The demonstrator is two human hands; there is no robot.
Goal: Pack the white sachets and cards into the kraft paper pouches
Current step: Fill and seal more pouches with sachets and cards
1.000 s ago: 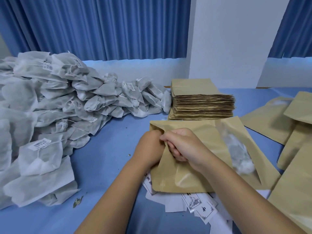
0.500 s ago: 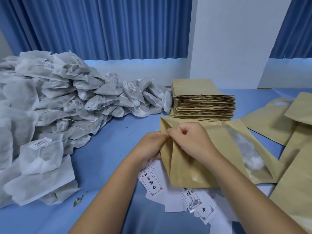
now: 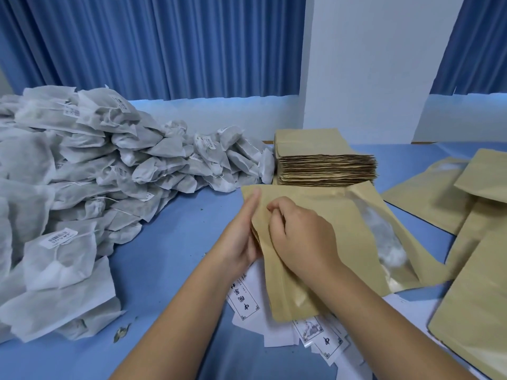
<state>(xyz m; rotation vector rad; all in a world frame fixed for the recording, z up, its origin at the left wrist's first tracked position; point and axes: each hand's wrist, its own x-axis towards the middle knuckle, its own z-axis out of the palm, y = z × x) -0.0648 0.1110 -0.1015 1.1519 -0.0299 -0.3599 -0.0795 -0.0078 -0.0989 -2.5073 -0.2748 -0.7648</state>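
Both hands on one kraft pouch (image 3: 290, 281). My right hand (image 3: 299, 237) has its fingers curled and pinches the paper near the pouch's left edge. My left hand (image 3: 238, 237) holds that same edge from outside, one straight digit lying along the top face; the other fingers are hidden under the paper. The hands touch each other at the edge.

Nearest me: printed white cards (image 3: 244, 300), flat with thin black borders, fanned loosely under the pouch's lower end and overlapping. The pouch lies tilted across them, top corner pointing away. A small dried leaf scrap (image 3: 120, 331) sits on the cloth to the left.

Pouch: matte tan paper, flat, slightly buckled. A long clear window (image 3: 384, 237) runs along its right side. Something white and fluffy shows through it, too blurred to name.

Room to move: a bare lane of blue table (image 3: 178, 242) runs between my left forearm and the heap on the left, narrowing toward the far end. The right side is crowded.

Left, near to far: a heap of white sachets (image 3: 96, 174), soft fibrous fabric, pillow-shaped, with strings and small barcode labels. The heap reaches the left edge of view.

Right: several flat kraft pouches (image 3: 466, 215), overlapping. The nearest one lies just beside the held pouch.

Just beyond the held pouch: a neat stack of empty pouches (image 3: 323, 160), edges squared, with the sachet heap touching its left side.

Far: pleated blue curtain (image 3: 164, 45) and a plain white pillar (image 3: 370, 64).
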